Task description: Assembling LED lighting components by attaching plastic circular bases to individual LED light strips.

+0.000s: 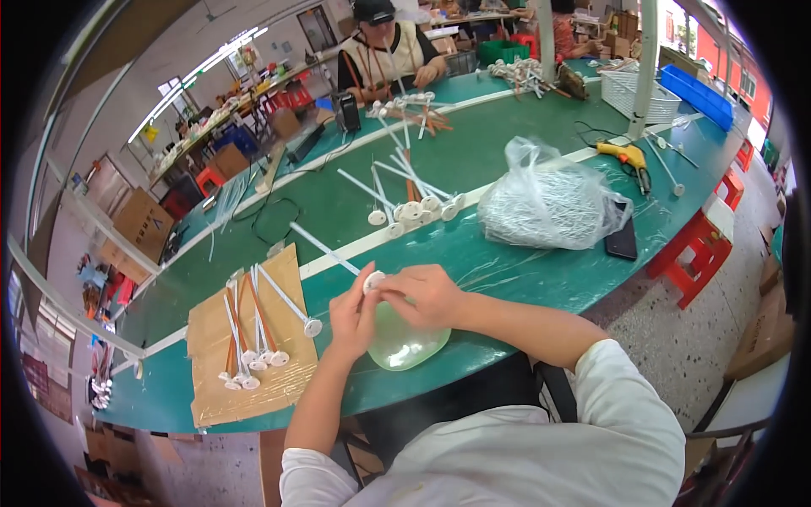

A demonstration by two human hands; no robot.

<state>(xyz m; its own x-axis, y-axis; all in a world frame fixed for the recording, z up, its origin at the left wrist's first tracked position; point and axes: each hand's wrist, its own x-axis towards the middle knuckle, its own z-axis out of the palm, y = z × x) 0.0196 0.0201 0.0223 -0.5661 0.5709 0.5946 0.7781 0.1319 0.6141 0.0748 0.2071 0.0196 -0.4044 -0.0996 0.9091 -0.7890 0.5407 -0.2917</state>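
Clock centred on the disc in the hands. At 8 o'clock, cardboard sheet lying on the green table, loose sticks on it, white and orange-brown, white disc ends mostly toward the lower edge. Left forearm comes up from 7 o'clock, sleeve pushed back near the elbow. Left hand upright, partly closed, fingers pointing toward 12, gripping the disc end of a white stick from the left side; thumb on the near side. Stick runs from the hand toward 10 o'clock, tilted, far tip past the cardboard's upper corner. White disc sits between the two hands. Just below, at 5 o'clock, translucent pale-green rounded thing; can't tell if held or resting on the table. Right hand knuckles up, fingers curled, tips meeting at the disc's right edge; exact pinch hidden. Right forearm enters from between 3 and 4, elbow bent, nearly level. At 1 o'clock, more disc-ended sticks bunched on the table. At 2, clear plastic bag full of white pieces; dark phone just beside it; yellow glue gun beyond.
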